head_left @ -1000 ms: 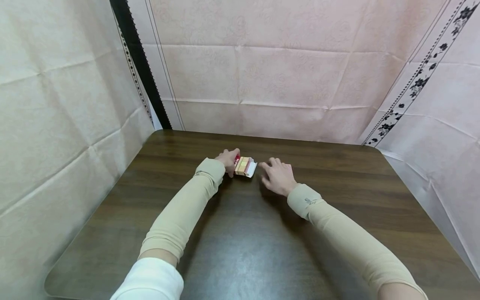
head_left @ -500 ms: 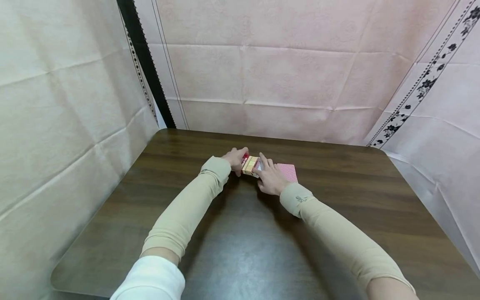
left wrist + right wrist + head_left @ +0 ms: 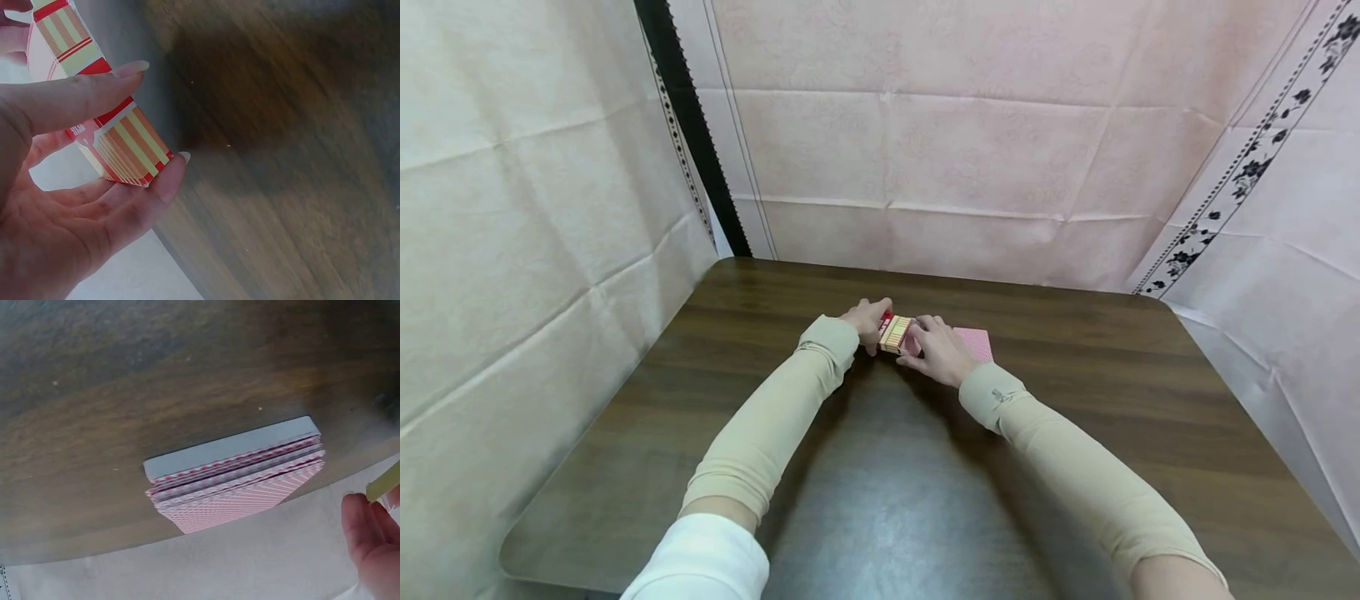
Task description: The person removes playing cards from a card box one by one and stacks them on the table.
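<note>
A red, cream and yellow striped playing card box [image 3: 895, 333] is between my hands in the middle of the far half of the table. My left hand [image 3: 863, 323] grips its left end; in the left wrist view the thumb lies across one narrow side and the fingers reach round the opposite one. At the box's right end, my right hand [image 3: 942, 353] pinches the flap end, its fingers covering most of it. In the right wrist view that hand's fingers [image 3: 365, 528] meet a yellowish edge of the box [image 3: 384, 481].
Just right of my right hand lies a deck of playing cards [image 3: 975, 342] with pink patterned backs, stacked a little unevenly. The brown wooden table [image 3: 880, 467] ends a short way beyond, against pale cloth hangings [image 3: 970, 167].
My right hand has moved left from beside the deck to the box's open end and closed its fingers there. The white flap, visible earlier, is now covered. My left hand keeps its hold.
</note>
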{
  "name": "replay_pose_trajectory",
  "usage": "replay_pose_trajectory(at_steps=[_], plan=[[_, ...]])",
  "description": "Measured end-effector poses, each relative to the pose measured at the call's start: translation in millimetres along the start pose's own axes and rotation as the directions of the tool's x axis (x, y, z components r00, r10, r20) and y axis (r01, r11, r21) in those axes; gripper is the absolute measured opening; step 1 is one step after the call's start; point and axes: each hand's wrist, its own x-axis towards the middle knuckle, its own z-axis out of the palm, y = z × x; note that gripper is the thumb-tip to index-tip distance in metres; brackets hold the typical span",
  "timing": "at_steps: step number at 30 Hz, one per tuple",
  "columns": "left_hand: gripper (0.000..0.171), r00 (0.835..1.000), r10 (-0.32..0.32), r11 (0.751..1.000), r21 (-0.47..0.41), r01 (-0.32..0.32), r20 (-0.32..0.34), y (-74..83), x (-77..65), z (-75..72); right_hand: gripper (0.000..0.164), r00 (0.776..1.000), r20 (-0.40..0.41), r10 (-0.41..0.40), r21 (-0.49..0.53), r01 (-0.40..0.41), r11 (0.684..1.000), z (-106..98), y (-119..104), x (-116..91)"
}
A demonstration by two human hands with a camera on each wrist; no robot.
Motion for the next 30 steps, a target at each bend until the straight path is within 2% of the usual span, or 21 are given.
replay_pose_trajectory(at_steps=[3, 6, 13, 15, 19, 21, 24, 27, 30], plan=[[0.077, 1.0, -0.021, 1.0, 0.009, 0.021, 0.001, -1.1, 1.8, 1.2, 0.038, 1.0, 0.006, -0.004, -0.018, 0.004, 1.0, -1, 0, -1], [0.077, 0.999, -0.043, 0.999, 0.013, 0.043, 0.001, -4.6, 1.8, 2.4, 0.043, 1.0, 0.022, 0.005, -0.039, -0.004, 0.999, -2, 2, -5], [0.076, 0.998, -0.054, 0.998, -0.009, 0.054, -0.017, -11.7, -0.3, 4.6, 0.053, 0.995, 0.055, 0.087, -0.018, -0.087, 0.996, -4, 14, -25], [0.077, 0.998, -0.053, 0.999, -0.009, 0.053, -0.017, -12.6, 0.1, 5.8, 0.052, 0.994, 0.032, 0.1, -0.032, -0.099, 0.995, -3, 19, -30], [0.077, 0.999, -0.054, 0.999, -0.002, 0.054, -0.002, -13.3, 1.7, 7.7, 0.055, 0.989, -0.067, 0.136, -0.093, -0.141, 0.986, -3, 27, -38], [0.077, 0.999, -0.052, 0.999, -0.004, 0.052, 0.004, -13.1, 2.9, 7.1, 0.056, 0.976, -0.12, 0.182, -0.126, -0.196, 0.972, -3, 31, -40], [0.077, 0.999, -0.051, 0.999, -0.015, 0.051, 0.002, -12.9, 4.2, 3.7, 0.061, 0.942, -0.171, 0.287, -0.167, -0.315, 0.934, -6, 35, -41], [0.077, 0.998, -0.059, 0.998, -0.022, 0.059, -0.007, -13.9, 4.7, -0.6, 0.064, 0.905, -0.171, 0.39, -0.193, -0.419, 0.887, -8, 37, -40], [0.078, 0.998, -0.062, 0.998, -0.02, 0.062, -0.006, -14.4, 4.8, -4.2, 0.065, 0.875, -0.136, 0.464, -0.211, -0.483, 0.85, -9, 38, -39]])
